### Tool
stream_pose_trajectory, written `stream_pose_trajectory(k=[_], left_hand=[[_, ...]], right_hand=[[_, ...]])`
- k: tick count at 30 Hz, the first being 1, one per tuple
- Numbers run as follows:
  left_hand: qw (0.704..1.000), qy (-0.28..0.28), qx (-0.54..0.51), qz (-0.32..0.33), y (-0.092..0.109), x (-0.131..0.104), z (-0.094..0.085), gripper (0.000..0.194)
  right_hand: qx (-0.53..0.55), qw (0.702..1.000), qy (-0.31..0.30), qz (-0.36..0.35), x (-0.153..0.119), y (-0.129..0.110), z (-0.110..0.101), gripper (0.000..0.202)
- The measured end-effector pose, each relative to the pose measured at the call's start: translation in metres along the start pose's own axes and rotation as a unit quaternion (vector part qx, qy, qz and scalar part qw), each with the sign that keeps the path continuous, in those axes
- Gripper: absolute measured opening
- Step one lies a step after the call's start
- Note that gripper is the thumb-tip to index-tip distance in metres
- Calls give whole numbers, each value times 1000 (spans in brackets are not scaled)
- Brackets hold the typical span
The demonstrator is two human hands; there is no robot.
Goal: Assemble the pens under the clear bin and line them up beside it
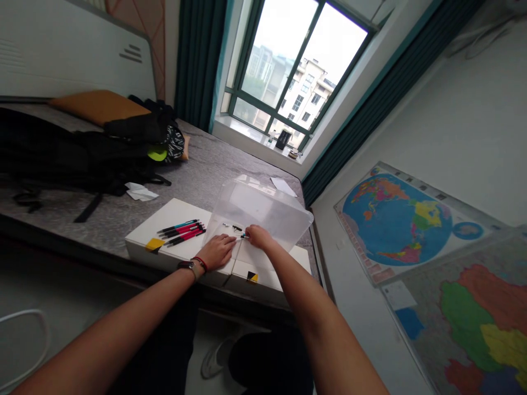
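My left hand (220, 252) lies flat on a white box (173, 249), fingers stretched out, with a watch and a red band at its wrist. My right hand (258, 237) is closed in a pinch on a small dark-and-blue piece (244, 236), too small to name surely. Just beyond the fingertips are a short black piece (236, 227) and a small pale piece (225, 224). Several click pens (181, 233), with red, blue and black barrels, lie in a bunch left of my left hand. A translucent plastic bin (263, 203) leans tilted behind both hands.
A second white box (263, 274) adjoins the first on the grey bed-like surface (209, 159). Crumpled tissue (141, 192) and a black backpack (74, 153) lie to the left. White paper (283, 186) rests behind the bin. The wall with a world map (399, 214) rises on the right.
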State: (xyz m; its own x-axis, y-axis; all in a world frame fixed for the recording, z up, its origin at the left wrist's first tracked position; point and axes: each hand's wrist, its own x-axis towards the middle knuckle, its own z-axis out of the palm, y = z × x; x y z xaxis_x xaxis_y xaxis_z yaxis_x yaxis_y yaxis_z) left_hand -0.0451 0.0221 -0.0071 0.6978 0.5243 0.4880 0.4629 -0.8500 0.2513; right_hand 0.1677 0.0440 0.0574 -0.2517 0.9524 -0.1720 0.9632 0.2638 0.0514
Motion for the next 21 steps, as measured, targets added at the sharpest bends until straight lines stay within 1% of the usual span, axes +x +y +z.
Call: stream_pose_trajectory(k=[4, 11, 17, 21], left_hand=[[1000, 4, -2, -7, 1, 1, -1, 42], [1000, 4, -3, -14, 4, 2, -4, 31], [1000, 5, -1, -26, 4, 3, -4, 27], [999, 13, 0, -29, 4, 2, -4, 27]], right_hand=[[9, 1000, 8, -19, 0, -5, 3, 17], [11, 999, 10, -29, 5, -12, 8, 21], [-14, 998, -15, -55, 4, -10, 7, 18], [-42, 997, -21, -58, -1, -13, 10, 24]])
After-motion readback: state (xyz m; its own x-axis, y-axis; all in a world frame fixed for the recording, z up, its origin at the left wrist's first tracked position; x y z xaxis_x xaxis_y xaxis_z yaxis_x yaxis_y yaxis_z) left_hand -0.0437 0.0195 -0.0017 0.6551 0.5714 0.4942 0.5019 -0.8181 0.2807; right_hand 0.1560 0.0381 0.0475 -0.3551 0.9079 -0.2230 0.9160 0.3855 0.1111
